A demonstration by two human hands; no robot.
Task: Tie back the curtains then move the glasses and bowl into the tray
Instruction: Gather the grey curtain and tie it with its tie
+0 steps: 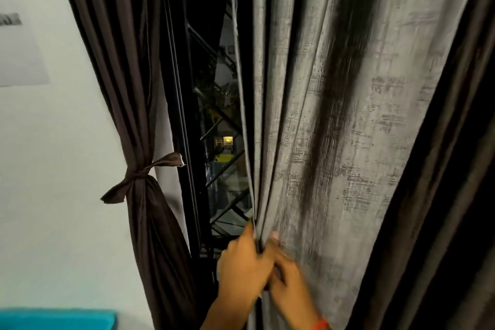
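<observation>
Nearest, at the bottom edge, both hands meet on the grey curtain [334, 120]: the left hand [242, 270] is closed round its gathered leading edge, thumb up along the hem, and the right hand [288, 284] sits touching it w/ fingers curled into the same folds – a red band [320, 325] shows at the right wrist. Both hands are motion-blurred, so exact finger placement can't be told. The grey curtain hangs loose, not tied, filling the centre & right; a dark curtain [442, 195] runs down beside it at far right. Bottom left, a teal surface [56, 319] pokes into view. Further back on the left, the brown curtain [128, 61] is already cinched by a knotted tie [139, 175] against the white wall [53, 142]. Between the curtains – a dark window [214, 115] w/ a diagonal grille, a lit yellow pane far outside. Glasses, bowl, tray: out of view.
</observation>
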